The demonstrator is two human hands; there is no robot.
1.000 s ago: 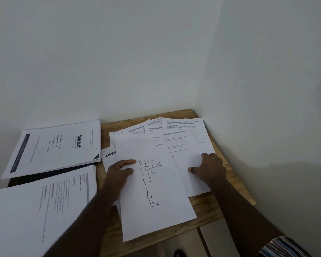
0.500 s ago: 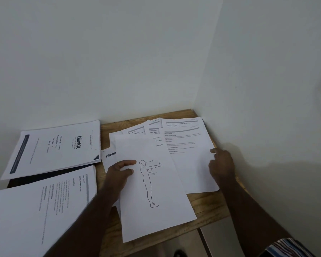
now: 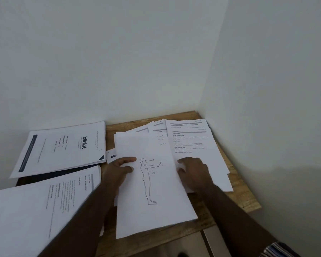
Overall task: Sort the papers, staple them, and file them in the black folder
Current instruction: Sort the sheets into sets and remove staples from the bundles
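Note:
A sheet with a line drawing of a standing figure lies on top of a fanned pile of printed sheets on the wooden table. My left hand rests on the figure sheet's left edge, forefinger and thumb lying on top of it. My right hand is at that sheet's right edge, its bent fingertips pressing on the text sheets beside it. The black folder shows only as a dark strip under the paper stacks at the left. No stapler is in view.
A stack headed "blinkit" lies at the back left, and a text stack at the near left. A small "blinkit" slip pokes out by my left hand. Two white walls meet in a corner behind the table.
My right hand slid a text sheet out to the right, then came back left to the figure sheet's right edge. My left hand has stayed put.

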